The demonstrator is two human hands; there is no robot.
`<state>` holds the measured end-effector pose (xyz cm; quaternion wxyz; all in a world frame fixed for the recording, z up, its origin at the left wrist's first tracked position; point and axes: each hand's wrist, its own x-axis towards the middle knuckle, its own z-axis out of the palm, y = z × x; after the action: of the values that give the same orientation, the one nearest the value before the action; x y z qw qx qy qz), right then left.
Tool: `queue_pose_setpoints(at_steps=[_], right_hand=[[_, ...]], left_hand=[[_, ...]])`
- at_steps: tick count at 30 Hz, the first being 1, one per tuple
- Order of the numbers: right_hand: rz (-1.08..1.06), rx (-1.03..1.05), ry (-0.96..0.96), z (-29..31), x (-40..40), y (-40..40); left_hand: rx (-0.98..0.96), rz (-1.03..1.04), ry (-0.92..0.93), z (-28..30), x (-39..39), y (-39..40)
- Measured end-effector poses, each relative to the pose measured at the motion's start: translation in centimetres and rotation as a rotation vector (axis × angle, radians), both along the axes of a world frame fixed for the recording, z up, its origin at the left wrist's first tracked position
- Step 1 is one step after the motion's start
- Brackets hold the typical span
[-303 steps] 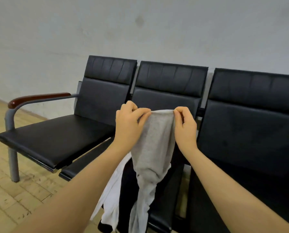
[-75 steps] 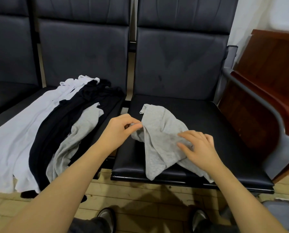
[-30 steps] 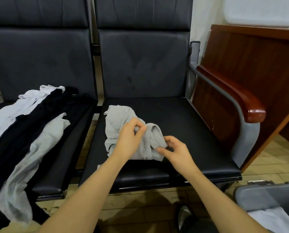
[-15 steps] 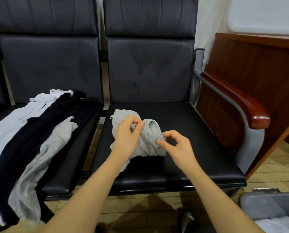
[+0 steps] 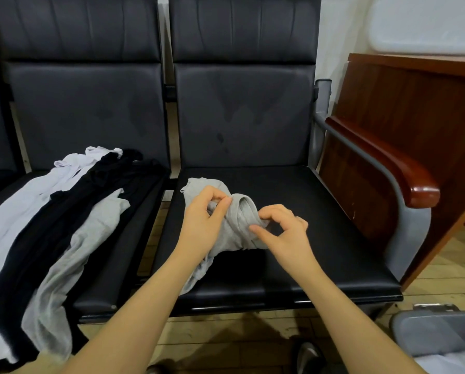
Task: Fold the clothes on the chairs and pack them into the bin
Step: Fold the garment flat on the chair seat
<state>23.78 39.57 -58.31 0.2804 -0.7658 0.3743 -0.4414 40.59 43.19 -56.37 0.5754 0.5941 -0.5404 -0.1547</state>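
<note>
A grey garment (image 5: 235,225) lies bunched and partly rolled on the seat of the right black chair (image 5: 307,225). My left hand (image 5: 203,220) pinches a fold at its top left. My right hand (image 5: 282,233) is at the rolled right end, thumb and forefinger curled in a ring against the cloth. On the middle chair (image 5: 134,255) lie a white garment (image 5: 12,222), a black garment (image 5: 50,230) and a second grey garment (image 5: 72,263), all draped over the front edge. The grey bin (image 5: 436,336) stands at the bottom right with white cloth (image 5: 452,363) inside.
A wood-topped metal armrest (image 5: 388,171) borders the right chair. Behind it stands a brown wooden cabinet (image 5: 415,112). My shoes (image 5: 309,357) show on the wooden floor (image 5: 226,338) in front of the chairs.
Since a second ago the view has shifted slightly and both hands have rolled the grey garment a little tighter. Earlier I held it up in the air, then laid it on the right seat.
</note>
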Motion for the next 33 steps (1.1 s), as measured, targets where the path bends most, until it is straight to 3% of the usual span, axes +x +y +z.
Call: queue_pose_setpoints(at_steps=[6, 13, 20, 25, 28, 33], right_hand=[[0.006, -0.084, -0.153, 1.3, -0.7, 0.0], [0.057, 0.098, -0.314, 3.1, -3.1, -0.8], [0.093, 0.199, -0.244, 2.8, -4.3, -1.0], [0.048, 0.291, -0.206, 2.6, -4.9, -1.1], [-0.044, 0.276, -0.082, 1.8, -4.9, -1.4], [-0.055, 0.243, 0.170, 0.7, -4.6, -1.3]], left_hand=[[0.009, -0.044, 0.023, 0.6, -0.1, 0.4], [0.070, -0.248, 0.116, 0.8, 0.6, 0.8], [0.155, -0.302, 0.040, 0.1, -1.0, 0.9], [0.237, -0.305, -0.315, -1.4, -1.3, 0.2], [0.226, -0.272, -0.434, -2.4, -0.4, 0.1], [0.265, -0.308, -0.481, -3.1, 2.2, 2.0]])
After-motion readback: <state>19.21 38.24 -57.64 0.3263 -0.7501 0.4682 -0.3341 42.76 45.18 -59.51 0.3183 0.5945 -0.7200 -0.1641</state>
